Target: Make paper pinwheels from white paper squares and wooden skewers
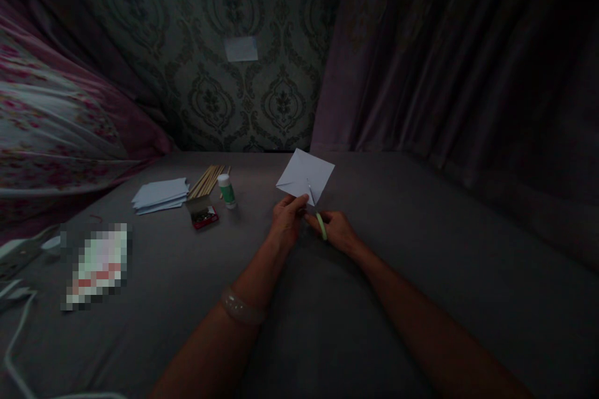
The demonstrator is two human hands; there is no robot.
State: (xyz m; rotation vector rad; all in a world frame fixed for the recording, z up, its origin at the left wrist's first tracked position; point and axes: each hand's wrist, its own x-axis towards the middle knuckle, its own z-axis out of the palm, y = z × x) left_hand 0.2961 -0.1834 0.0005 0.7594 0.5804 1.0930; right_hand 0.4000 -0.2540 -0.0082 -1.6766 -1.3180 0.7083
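A square sheet of white paper (304, 171) is held up, one corner pointing down toward me. Thumb and fingers of my left hand (286, 218) pinch it near that lower corner. My right hand (339, 229) is closed around the pale green handle of a pair of scissors (321, 225). A thin blade shows against the paper near its lower corner; how far it has cut I cannot make out. My two hands are close together, and part of the scissors is hidden behind the fingers.
Left of my hands stand a green-and-white glue stick (227, 192) and an open red box (203, 217) of small metal pieces. Behind them lie wooden sticks (206, 181) and a stack of white paper (161, 194). A power strip (16, 260) with a white cable sits far left.
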